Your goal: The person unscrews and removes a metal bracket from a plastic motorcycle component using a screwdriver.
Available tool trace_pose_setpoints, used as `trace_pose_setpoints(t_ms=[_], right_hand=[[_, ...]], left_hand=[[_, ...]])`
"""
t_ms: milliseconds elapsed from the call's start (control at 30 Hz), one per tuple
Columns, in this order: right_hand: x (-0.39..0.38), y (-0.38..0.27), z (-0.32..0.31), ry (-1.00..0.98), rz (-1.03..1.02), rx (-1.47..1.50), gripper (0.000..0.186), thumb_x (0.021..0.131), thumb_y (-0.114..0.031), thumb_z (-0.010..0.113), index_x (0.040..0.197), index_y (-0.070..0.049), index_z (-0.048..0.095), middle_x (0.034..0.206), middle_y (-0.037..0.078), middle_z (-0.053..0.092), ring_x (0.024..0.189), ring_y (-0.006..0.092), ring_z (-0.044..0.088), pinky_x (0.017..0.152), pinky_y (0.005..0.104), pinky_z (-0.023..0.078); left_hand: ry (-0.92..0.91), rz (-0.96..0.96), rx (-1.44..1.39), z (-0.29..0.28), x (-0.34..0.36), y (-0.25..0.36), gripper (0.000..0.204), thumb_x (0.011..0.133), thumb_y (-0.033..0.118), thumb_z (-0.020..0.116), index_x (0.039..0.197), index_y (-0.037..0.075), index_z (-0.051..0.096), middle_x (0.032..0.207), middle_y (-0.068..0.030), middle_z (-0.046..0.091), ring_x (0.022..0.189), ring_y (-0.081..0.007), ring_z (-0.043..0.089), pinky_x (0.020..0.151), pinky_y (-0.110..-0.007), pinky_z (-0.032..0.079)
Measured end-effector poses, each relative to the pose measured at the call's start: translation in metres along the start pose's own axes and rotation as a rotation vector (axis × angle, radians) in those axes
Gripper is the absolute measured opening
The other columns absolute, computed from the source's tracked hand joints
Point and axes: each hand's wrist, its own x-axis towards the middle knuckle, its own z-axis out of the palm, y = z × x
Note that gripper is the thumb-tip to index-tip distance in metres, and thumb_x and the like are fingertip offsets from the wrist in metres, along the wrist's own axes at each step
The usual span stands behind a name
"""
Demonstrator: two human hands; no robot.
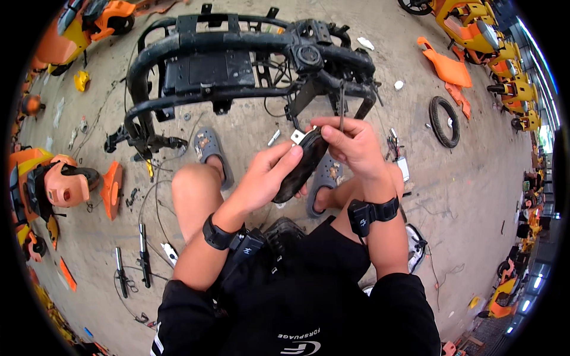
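Note:
My left hand (278, 169) grips a glossy black oblong part (301, 169) from the lower left, its thumb near a pale metal tab (297, 136) with a hole at the part's upper end. My right hand (347, 142) pinches the same part's upper right end. A thin rod (342, 98) runs up from behind my right fingers; I cannot tell whether they hold it. Just beyond both hands stands a black tubular scooter frame (214, 41) with a dark box (205, 71) inside it and cables hanging.
Orange-and-yellow scooters (65, 184) line both sides. An orange panel (445, 65) and a tire (436, 121) lie at right. Two metal tubes (143, 255), wires and a small white device (401, 169) lie on the concrete floor (142, 219). My knees and grey clogs (211, 145) are below the frame.

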Motion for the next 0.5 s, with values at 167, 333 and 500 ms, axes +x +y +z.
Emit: trace_pose_setpoints(t_ms=[167,333,500], right_hand=[[0.002,-0.004,0.002,0.033,-0.039,0.074,0.037,0.090,-0.019,0.070,0.122,-0.002,0.063,0.106,0.004,0.070,0.055,0.0000,0.043,0.046,0.0169,0.032],[0.001,0.003,0.004,0.170,-0.156,0.005,0.054,0.104,-0.041,0.035,0.124,0.002,0.061,0.096,0.008,0.067,0.054,0.0022,0.041,0.046,0.0182,0.032],[-0.004,0.009,0.009,0.361,-0.403,-0.190,0.032,0.100,-0.020,0.049,0.103,0.006,0.068,0.092,0.006,0.066,0.059,0.0035,0.042,0.050,0.0199,0.032]], left_hand=[[0.038,-0.038,-0.052,0.003,0.002,0.003,0.059,0.104,0.046,0.030,0.111,-0.005,0.058,0.085,-0.0139,0.067,0.068,-0.0197,0.066,0.065,-0.030,0.054],[0.094,-0.049,-0.076,-0.003,0.002,-0.010,0.067,0.103,0.052,0.026,0.105,-0.005,0.062,0.076,-0.0140,0.068,0.069,-0.0199,0.066,0.068,-0.030,0.053],[0.031,-0.047,-0.160,0.003,0.001,-0.002,0.063,0.103,0.049,0.028,0.119,-0.006,0.055,0.091,-0.0152,0.068,0.078,-0.0207,0.067,0.072,-0.031,0.054]])
